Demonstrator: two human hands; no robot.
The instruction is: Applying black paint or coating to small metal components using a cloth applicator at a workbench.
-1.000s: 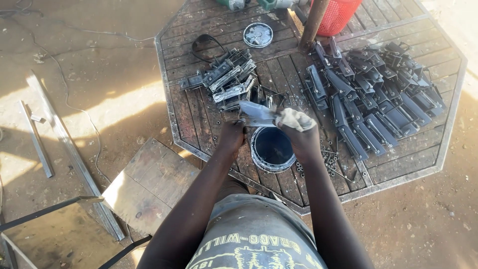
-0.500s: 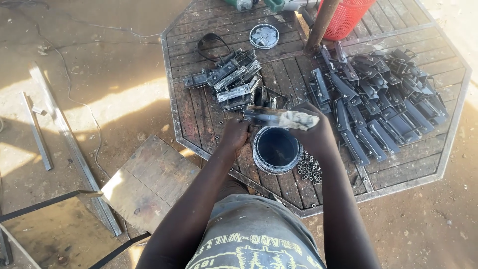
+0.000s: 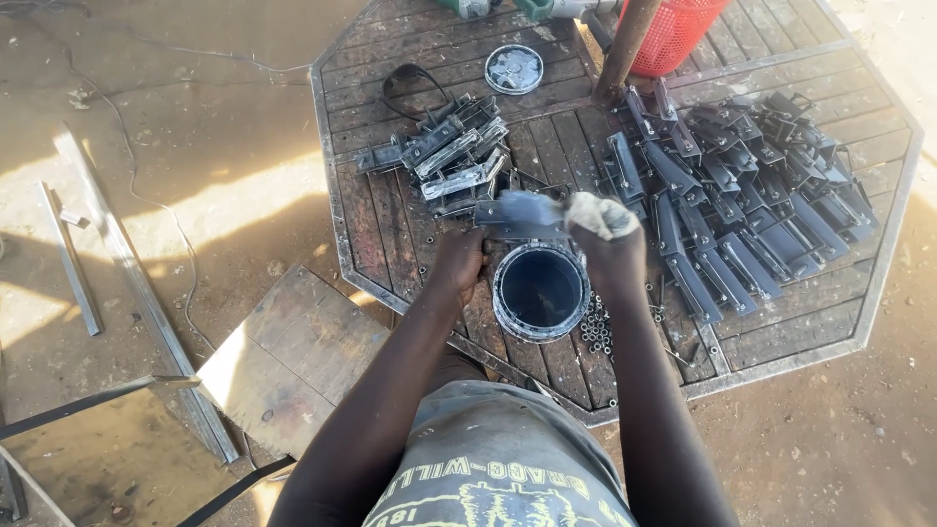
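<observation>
Above an open paint tin (image 3: pixel 540 291) on the bench (image 3: pixel 781 332), the left hand (image 3: pixel 459 262) grips a metal bracket (image 3: pixel 522 215); the right hand (image 3: pixel 607 244) clutches a rag (image 3: pixel 597 215) against it.

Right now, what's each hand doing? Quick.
Left hand: closed on the near end of the flat metal piece.
Right hand: closed around a pale rag pressed against that metal piece, above the open can.
</observation>
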